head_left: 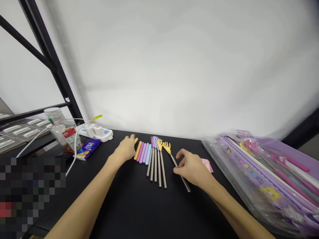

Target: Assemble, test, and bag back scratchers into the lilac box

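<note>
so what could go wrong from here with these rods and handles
The right hand might knock the lone yellow-clawed rod beside it into the neighbouring rods. The left hand, close against the coloured handles, could nudge their row askew. The white cable near the clear jar might snag.

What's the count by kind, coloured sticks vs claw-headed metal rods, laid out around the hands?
Coloured sticks: 6, one partly hidden by the left hand
Claw-headed metal rods: 6, one apart at the right hand
Total: 12
</note>
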### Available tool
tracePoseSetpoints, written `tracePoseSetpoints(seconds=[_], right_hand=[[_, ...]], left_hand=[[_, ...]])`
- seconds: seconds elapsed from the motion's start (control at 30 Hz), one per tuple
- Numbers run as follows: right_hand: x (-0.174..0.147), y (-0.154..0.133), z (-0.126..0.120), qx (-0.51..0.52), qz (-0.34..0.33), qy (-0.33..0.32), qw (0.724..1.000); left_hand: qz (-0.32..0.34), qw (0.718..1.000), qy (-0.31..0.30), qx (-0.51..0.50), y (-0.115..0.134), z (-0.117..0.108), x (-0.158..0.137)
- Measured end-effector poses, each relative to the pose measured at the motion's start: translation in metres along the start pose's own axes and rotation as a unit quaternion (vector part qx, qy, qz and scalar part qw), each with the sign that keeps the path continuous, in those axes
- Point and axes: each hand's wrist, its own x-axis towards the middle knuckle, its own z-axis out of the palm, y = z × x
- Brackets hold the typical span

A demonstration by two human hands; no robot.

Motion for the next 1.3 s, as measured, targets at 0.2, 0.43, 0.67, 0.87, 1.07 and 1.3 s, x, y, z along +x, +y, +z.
tracePoseSetpoints(seconds=[0.2,0.43,0.67,0.87,1.07,1.3], right_hand=[[0.007,0.0,-0.023,0.286,0.045,-0.058,0.956],[0.011,-0.004,-0.03,0.493,-0.111,0.203,0.839],[0.009,0.0,-0.025,0.466,-0.146,0.194,0.851],[0.008,0.0,-0.031,0.461,-0.123,0.163,0.864],[0.009,0.002,-0.035,0.463,-0.125,0.138,0.867],[0.007,0.008,-0.041,0.438,-0.156,0.098,0.88]], left_hand=[[0.176,0.972,0.117,-0.105,0.024,-0.005,-0.01],[0.356,0.927,0.096,-0.072,0.055,-0.001,-0.031],[0.348,0.927,0.126,-0.063,0.054,0.004,-0.03],[0.355,0.919,0.116,-0.124,0.05,0.002,-0.029],[0.374,0.903,0.173,-0.119,0.047,0.002,-0.025],[0.409,0.891,0.149,-0.13,0.046,0.002,-0.027]])
